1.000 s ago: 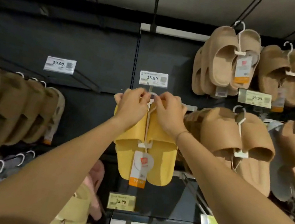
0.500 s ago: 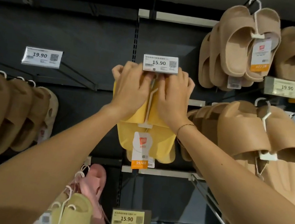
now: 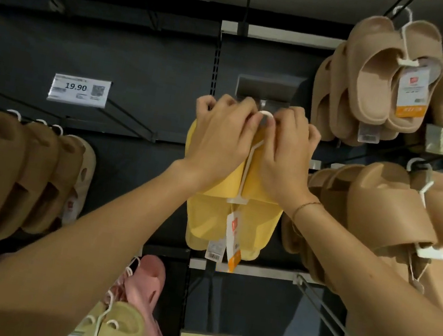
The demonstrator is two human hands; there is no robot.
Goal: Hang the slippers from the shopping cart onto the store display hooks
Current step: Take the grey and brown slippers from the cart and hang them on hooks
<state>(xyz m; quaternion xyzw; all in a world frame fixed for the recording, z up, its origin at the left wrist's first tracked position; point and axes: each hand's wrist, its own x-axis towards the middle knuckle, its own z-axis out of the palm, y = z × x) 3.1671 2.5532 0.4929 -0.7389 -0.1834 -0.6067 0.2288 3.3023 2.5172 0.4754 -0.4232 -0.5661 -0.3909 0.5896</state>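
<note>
Left hand: the left hand (image 3: 221, 135) is up at the peg, fingers curled over the top edge of the yellow slippers (image 3: 231, 216), gripping the pair from the left side.
Right hand: the right hand (image 3: 288, 149) mirrors it, fingers curled over the right-hand slipper, thumb pinching in towards the centre; a thin bracelet (image 3: 306, 207) shows at the wrist.
Yellow slippers: held between both hands, toes up and heels hanging down, with paper tags (image 3: 232, 238) dangling below. A second yellow pair seems to hang just behind, though I cannot tell for sure.
White hanger: the hanger (image 3: 247, 172) runs up the middle of the pair, and its loop (image 3: 265, 115) pokes out right between the two thumbs.
Display hook: the hook's front end (image 3: 263, 104) sits just above and behind the loop, under the back of a flipped-up price holder (image 3: 267, 89). Whether the loop is already over the tip, I cannot tell.
How to do it well: my judgement is to keep the pair level, steer the loop squarely onto the peg tip, slide it back along the peg, and only let go once the weight hangs from the hook.
Around: tan slippers (image 3: 385, 75) hang at upper right, more tan pairs (image 3: 400, 212) just beside the right wrist.
</note>
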